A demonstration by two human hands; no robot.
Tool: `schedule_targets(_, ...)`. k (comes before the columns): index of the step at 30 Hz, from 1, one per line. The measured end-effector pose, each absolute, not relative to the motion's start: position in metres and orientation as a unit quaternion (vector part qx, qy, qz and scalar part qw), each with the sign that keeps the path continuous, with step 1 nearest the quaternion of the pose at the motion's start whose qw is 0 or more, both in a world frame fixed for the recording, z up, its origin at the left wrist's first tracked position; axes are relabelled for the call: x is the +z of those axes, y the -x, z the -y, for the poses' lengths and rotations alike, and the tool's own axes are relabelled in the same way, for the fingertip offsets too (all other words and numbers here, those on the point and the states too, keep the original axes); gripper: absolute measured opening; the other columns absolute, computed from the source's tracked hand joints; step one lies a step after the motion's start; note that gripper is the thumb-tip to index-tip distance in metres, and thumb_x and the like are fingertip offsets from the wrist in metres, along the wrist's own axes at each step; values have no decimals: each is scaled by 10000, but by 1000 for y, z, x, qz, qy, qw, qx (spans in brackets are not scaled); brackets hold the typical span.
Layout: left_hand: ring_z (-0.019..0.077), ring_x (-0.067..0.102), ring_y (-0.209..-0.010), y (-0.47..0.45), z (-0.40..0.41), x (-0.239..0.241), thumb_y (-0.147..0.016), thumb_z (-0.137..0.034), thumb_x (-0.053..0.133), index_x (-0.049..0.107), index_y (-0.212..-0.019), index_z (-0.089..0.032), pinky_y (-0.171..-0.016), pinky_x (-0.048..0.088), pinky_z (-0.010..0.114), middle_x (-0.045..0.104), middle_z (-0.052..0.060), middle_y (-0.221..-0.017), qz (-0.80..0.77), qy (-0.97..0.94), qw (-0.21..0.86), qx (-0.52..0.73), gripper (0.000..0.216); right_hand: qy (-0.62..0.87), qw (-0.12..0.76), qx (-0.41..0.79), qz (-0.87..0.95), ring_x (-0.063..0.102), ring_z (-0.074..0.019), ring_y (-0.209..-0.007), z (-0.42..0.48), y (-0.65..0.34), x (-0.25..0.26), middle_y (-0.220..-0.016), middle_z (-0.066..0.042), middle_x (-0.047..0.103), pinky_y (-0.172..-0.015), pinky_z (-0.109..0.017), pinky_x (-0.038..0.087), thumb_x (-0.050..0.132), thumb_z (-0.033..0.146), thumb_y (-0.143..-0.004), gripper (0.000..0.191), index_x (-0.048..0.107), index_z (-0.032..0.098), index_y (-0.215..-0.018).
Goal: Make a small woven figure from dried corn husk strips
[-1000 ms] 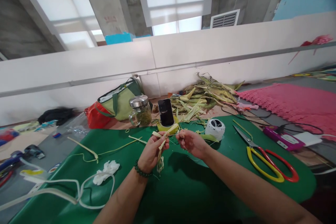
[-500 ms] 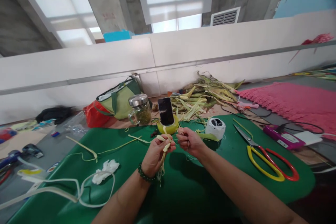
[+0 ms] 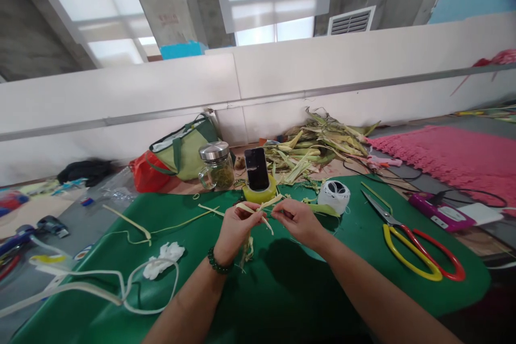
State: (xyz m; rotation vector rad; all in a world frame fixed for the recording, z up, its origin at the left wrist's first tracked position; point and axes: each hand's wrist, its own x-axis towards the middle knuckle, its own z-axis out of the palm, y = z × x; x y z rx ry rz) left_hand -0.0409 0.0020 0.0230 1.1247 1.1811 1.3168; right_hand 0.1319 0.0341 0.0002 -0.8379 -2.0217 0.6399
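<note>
Both hands (image 3: 266, 223) pinching dry husk strips (image 3: 258, 209) — fibrous, pale

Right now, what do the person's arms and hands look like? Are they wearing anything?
The left arm and right arm are bare as far as the picture shows. No sleeves and no gloves are in view. The left hand has a bracelet of dark, round beads around its wrist. The right hand has no watch or band at its wrist. Rings are too small to tell.

two hands (image 3: 236, 226), one husk bundle (image 3: 248, 247), one scissors (image 3: 390, 221), one phone (image 3: 257, 168), one jar (image 3: 217, 166), one string spool (image 3: 334, 196)
</note>
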Motion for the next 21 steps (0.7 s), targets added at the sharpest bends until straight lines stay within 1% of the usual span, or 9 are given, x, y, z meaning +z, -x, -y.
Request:
schedule_targets(5,145,596,-538,39,-2,19,-643,-264,704,639,-619,-139,-534,447,235,656,14,-552,-545,-573,345,506,143,279,331,-3,902,410,-134,-588,-13,-137,9,-650,-30,471,-547,-255,295,379,97,-889,290,586,152,-692)
schedule_targets(7,131,567,-538,36,2,17,-651,-219,674,635,-569,-137,-515,412,219,642,10,-548,-546,-632,314,453,122,239,302,-36,922,412,-142,-609,-13,-137,18,-670,-40,480,-548,-261,290,388,58,-854,276,591,141,-686)
schedule_targets(9,136,570,-545,34,5,16,-646,-201,669,636,-564,-135,-515,409,218,643,12,-549,-515,-668,359,399,111,233,292,20,927,429,-136,-614,-25,-138,25,-678,-37,493,-542,-251,297,445,88,-840,228,611,134,-691)
schedule_targets(11,161,606,-571,34,7,18,-648,-235,683,649,-623,-133,-543,446,239,673,31,-587,-469,-656,451,383,111,262,296,153,906,459,-119,-598,-41,-139,26,-651,-17,505,-535,-226,319,514,146,-831,192,624,134,-674)
schedule_targets(13,184,635,-592,37,5,20,-653,-293,696,648,-685,-137,-579,482,273,693,51,-621,-448,-607,502,423,167,284,291,279,870,483,-109,-576,-52,-139,22,-608,1,511,-524,-206,341,550,186,-820,188,623,129,-657)
schedule_targets(14,187,637,-587,38,4,20,-654,-314,698,641,-692,-141,-586,490,283,691,52,-613,-453,-584,497,454,186,295,286,305,859,480,-105,-562,-53,-138,19,-595,5,509,-515,-201,339,547,193,-821,200,617,126,-646)
schedule_targets(16,174,619,-555,40,1,19,-661,-312,692,630,-663,-149,-565,477,270,670,40,-576,-489,-575,426,499,174,303,277,273,870,453,-99,-539,-45,-134,13,-605,-4,513,-496,-206,309,513,188,-832,235,608,123,-627)
schedule_targets(19,155,598,-571,38,-1,15,-674,-228,656,657,-624,-159,-552,437,237,673,34,-599,-537,-633,291,475,86,283,254,149,913,444,-110,-572,-21,-131,14,-678,-39,550,-509,-231,266,459,170,-852,254,627,121,-668)
schedule_targets(21,141,584,-572,37,-1,15,-675,-188,641,669,-612,-166,-550,419,225,675,25,-612,-550,-654,248,457,72,290,220,151,919,447,-109,-574,-13,-134,21,-670,-30,551,-506,-232,252,499,190,-839,231,642,133,-667)
